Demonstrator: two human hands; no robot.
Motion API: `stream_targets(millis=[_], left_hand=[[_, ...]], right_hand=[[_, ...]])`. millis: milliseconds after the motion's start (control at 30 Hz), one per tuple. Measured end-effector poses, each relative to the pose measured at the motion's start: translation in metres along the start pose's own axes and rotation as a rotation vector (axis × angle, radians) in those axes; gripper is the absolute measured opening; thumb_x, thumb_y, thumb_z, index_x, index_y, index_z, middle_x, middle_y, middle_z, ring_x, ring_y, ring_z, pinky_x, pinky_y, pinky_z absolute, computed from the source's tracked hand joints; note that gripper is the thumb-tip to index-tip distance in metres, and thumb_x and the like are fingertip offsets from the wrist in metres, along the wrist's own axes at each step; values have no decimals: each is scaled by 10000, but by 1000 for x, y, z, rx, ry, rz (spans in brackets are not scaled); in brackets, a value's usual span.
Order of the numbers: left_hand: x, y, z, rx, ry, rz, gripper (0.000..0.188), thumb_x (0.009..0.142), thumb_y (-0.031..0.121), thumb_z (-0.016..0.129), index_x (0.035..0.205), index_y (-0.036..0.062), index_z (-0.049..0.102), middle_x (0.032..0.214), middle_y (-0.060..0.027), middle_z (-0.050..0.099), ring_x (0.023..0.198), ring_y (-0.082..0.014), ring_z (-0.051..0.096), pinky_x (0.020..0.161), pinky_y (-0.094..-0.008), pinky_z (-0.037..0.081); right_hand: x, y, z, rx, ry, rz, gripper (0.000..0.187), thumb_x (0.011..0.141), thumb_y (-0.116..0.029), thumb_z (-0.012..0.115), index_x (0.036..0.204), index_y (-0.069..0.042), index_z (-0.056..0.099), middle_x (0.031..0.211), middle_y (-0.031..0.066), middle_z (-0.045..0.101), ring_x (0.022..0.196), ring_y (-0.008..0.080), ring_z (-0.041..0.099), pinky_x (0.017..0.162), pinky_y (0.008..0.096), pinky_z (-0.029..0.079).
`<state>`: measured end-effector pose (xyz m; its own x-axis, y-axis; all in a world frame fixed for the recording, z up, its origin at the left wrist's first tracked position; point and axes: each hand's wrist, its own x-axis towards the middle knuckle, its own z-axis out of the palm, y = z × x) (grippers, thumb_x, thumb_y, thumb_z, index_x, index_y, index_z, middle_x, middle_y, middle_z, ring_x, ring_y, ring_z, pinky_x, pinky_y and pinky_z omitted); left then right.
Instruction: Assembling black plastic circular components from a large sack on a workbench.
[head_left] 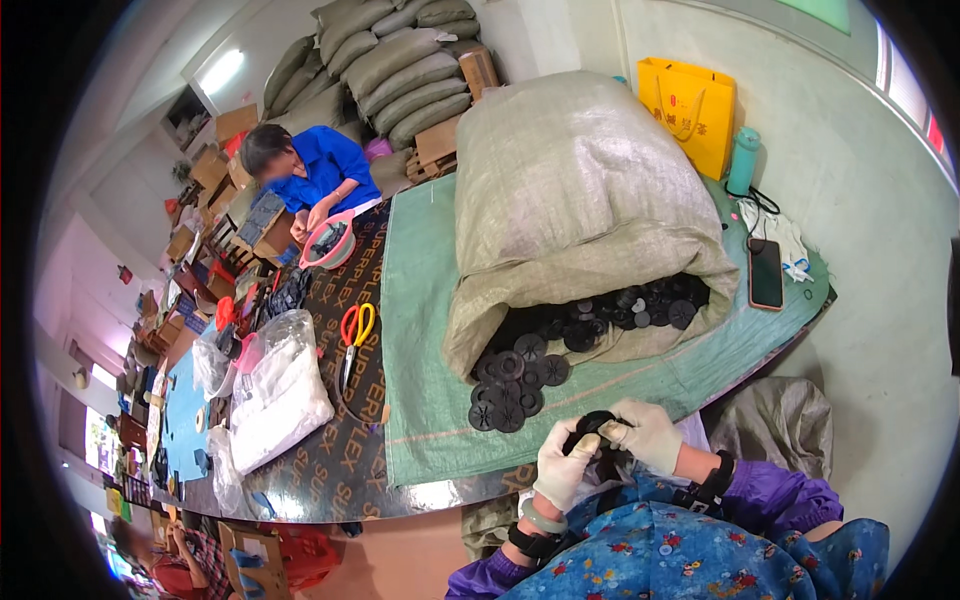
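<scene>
Both my hands wear white gloves and meet at the table's front edge. My left hand (560, 468) pinches a round black plastic piece (590, 424) from one side. On the other side, the fingers of my right hand (650, 434) close on the same piece. Its finer shape is partly covered by my fingers. Just beyond my hands, a small heap of black slotted plastic discs (508, 388) spills onto the green woven sheet (425, 420). More of these discs lie in the mouth of a large beige woven sack (590, 190) resting on its side.
Red-and-yellow scissors (354, 335) and a clear bag of white material (282, 400) lie to the left. On the right are a phone (765, 274), a teal bottle (743, 162) and a yellow paper bag (686, 110). A person in blue (335, 165) works by a pink basin (330, 242).
</scene>
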<state>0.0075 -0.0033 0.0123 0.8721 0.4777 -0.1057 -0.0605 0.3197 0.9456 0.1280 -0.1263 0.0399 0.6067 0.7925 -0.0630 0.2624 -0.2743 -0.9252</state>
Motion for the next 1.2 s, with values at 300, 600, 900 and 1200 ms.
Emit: stream_targets(millis=[300,600,900,1200], left_hand=[[6,-9,-13,415,-28,307,213,866,155,674,1008,5,624,869,-9,609,717,-71,541,654,-223,446],[3,7,-2,-44,62,-82,172,891,121,625,1025,15,605,883,-31,618,697,-82,574,635,-235,485],[11,13,-12,558,-30,327,135,832,88,677,932,7,634,863,-53,611,804,-145,574,740,-270,469],[3,7,-10,429,-94,262,268,834,205,721,989,18,608,920,-36,585,849,-124,557,774,-262,462]], right_hand=[[2,6,-3,-242,-22,-196,239,875,-220,620,1021,-31,611,864,118,643,820,231,630,730,340,495],[-2,4,2,423,-85,203,207,918,-194,593,1000,-4,591,766,55,614,648,105,592,592,251,497],[4,8,-4,-192,-94,-173,263,852,-234,619,1051,-62,611,953,155,635,881,346,610,762,403,492],[-7,6,-1,-22,-43,-83,238,867,-258,614,1012,-70,627,909,144,632,840,335,620,723,388,490]])
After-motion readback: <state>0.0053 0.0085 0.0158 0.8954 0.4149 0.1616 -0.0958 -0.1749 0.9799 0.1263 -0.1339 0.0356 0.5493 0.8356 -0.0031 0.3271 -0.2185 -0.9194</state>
